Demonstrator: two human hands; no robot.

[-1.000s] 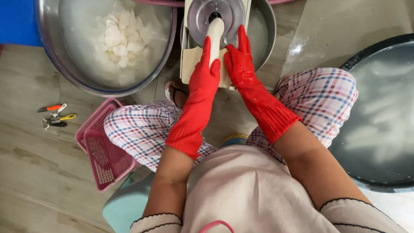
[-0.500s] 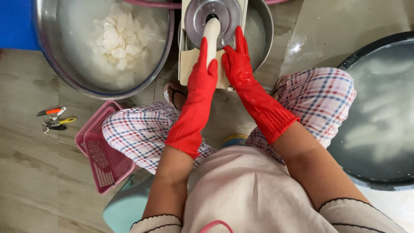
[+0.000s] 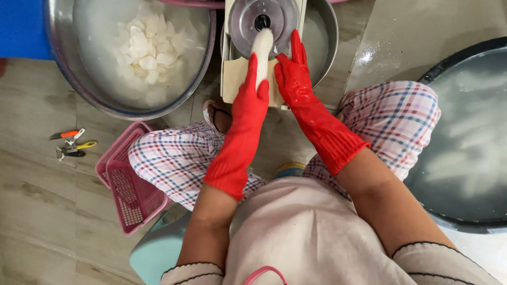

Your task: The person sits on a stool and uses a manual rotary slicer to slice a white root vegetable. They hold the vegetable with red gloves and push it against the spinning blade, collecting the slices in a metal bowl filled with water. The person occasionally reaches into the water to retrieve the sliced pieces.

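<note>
A: Wood-look floor (image 3: 31, 174) here, a pink basket (image 3: 129, 195) lying by the knee, small peelers (image 3: 71, 143) beside it, a dark tub (image 3: 470, 137) off to the right.

B: And the big steel bowl (image 3: 79, 79) holds white pieces in water.

A: Both hands in red gloves: the left hand (image 3: 252, 97) and right hand (image 3: 293, 79) curl around a long white root (image 3: 262, 53), fingers half closed, pressing its tip against the slicer disc (image 3: 261, 21).

B: Compared with a moment ago, the root looks shorter and the hands sit closer to the disc.
</note>
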